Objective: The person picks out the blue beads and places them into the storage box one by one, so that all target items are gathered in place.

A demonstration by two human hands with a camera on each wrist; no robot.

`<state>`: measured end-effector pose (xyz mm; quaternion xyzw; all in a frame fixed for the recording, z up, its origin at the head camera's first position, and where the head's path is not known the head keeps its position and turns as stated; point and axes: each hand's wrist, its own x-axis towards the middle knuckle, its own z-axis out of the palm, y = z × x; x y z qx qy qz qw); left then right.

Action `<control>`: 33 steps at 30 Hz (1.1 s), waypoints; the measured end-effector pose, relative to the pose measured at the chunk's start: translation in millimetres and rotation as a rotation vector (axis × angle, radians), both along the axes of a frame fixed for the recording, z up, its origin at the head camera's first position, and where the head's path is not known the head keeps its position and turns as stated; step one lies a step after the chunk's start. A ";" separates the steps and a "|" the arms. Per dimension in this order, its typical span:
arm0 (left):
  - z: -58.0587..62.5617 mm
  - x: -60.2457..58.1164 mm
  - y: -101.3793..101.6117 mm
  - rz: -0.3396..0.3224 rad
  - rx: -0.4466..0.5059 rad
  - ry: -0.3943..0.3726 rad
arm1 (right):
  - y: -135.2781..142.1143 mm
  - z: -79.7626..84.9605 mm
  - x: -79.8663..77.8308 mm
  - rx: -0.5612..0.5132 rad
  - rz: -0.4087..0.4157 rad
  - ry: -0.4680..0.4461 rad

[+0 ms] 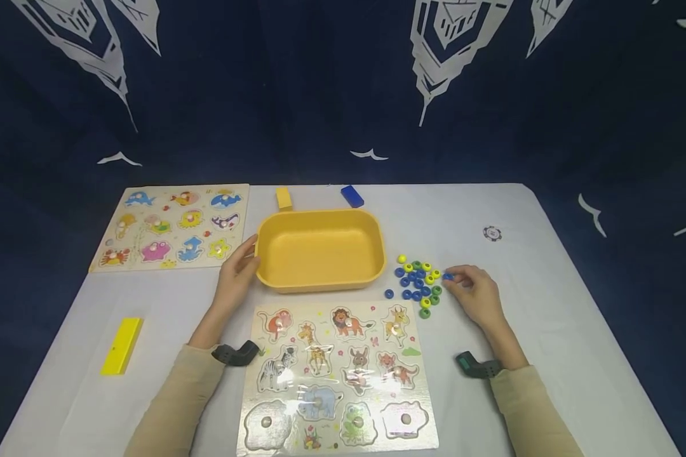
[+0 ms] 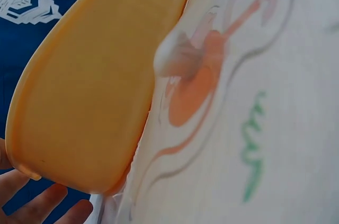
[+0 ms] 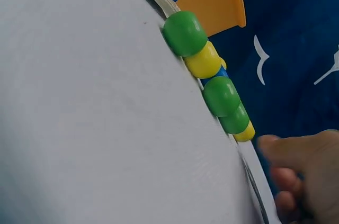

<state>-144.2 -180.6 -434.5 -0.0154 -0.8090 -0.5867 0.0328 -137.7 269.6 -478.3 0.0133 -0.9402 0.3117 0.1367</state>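
Observation:
A yellow rectangular tray (image 1: 320, 287) sits in the middle of the table. My left hand (image 1: 237, 273) is at its left end, thumb and fingertips against the rim; in the left wrist view the fingers (image 2: 39, 203) look fairly straight and spread beside the tray's end wall (image 2: 95, 91). Between thumb and index finger my right hand (image 1: 477, 293) pinches a blue bead (image 1: 448, 277), at the right side of a loose group of blue, green and yellow beads (image 1: 418, 284). The right wrist view shows green beads (image 3: 185, 33) beside the hand, while the pinched bead is hidden there.
An animal puzzle board (image 1: 337, 374) lies in front of the tray, and a sea-creature board (image 1: 171, 228) at back left. A yellow block (image 1: 284, 198) and a blue block (image 1: 352, 196) are behind the tray. A long yellow block (image 1: 122, 346) lies at left.

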 end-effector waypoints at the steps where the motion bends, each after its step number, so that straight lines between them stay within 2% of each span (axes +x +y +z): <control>1: 2.9 1.2 1.1 0.002 0.002 0.002 | -0.5 2.4 -1.8 -0.017 -0.005 0.001; 4: 7.0 3.2 3.3 0.007 0.013 0.002 | -0.9 3.9 -14.7 -0.080 0.009 0.040; 6: 6.3 3.1 3.2 0.009 0.022 0.004 | -3.1 0.9 -29.9 -0.107 0.057 0.081; 8: 2.9 1.4 1.3 0.011 0.038 0.005 | -15.2 5.4 -44.6 -0.123 0.116 0.109; 10: -4.1 -1.7 -1.2 0.014 0.039 0.004 | -40.6 27.2 -53.3 -0.145 0.183 0.080; 14: -19.2 -7.7 -5.1 0.023 0.035 0.008 | -112.3 86.5 -59.7 -0.223 0.336 -0.009; 15: -17.9 -6.7 -4.2 0.025 0.033 0.006 | -129.9 96.4 -62.2 -0.233 0.378 -0.025; 17: -16.9 -6.0 -3.3 0.028 0.046 -0.003 | -161.7 102.5 -70.1 -0.239 0.443 -0.034; 21: -17.4 -5.7 -2.2 0.030 0.053 -0.024 | -218.7 95.3 -86.0 -0.254 0.526 -0.125; 24: -26.0 -8.7 -3.8 0.026 0.053 -0.014 | -250.3 81.3 -94.2 -0.234 0.550 -0.200; 28: -28.6 -9.7 -4.8 0.015 0.064 0.012 | -276.8 63.1 -99.3 -0.160 0.547 -0.291; 33: -28.8 -9.6 -7.1 0.014 0.072 0.031 | -293.5 47.8 -99.2 -0.067 0.542 -0.384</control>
